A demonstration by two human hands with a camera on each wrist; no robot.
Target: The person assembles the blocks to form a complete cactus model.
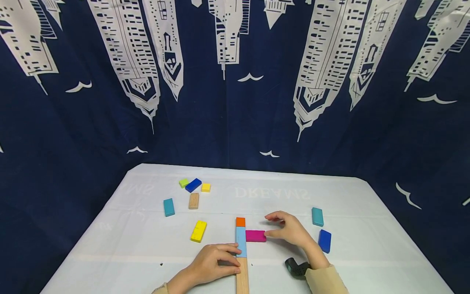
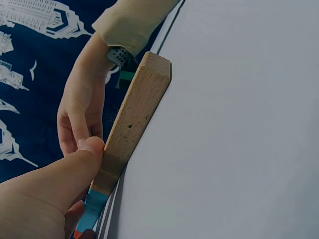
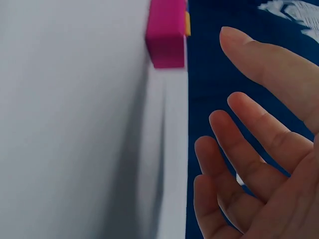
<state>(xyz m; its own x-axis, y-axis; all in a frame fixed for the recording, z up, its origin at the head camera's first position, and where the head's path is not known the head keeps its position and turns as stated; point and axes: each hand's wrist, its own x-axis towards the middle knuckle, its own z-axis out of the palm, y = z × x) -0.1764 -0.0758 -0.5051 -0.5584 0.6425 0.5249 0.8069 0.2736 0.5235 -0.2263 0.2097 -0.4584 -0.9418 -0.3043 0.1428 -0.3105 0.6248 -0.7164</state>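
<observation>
A row of blocks runs away from the near edge: a long wooden block, a light blue block and a small orange block. My left hand touches the row from the left, fingertips at the light blue block and thumb against the wooden block. A magenta block sticks out rightward from the light blue block's side. By its right end is my right hand, fingers spread; the right wrist view shows it apart from the magenta block.
Left on the white table lie a yellow block, a teal block, a plain wooden block and a blue block between small ones. A teal block and blue block lie right. A black device is near the right wrist.
</observation>
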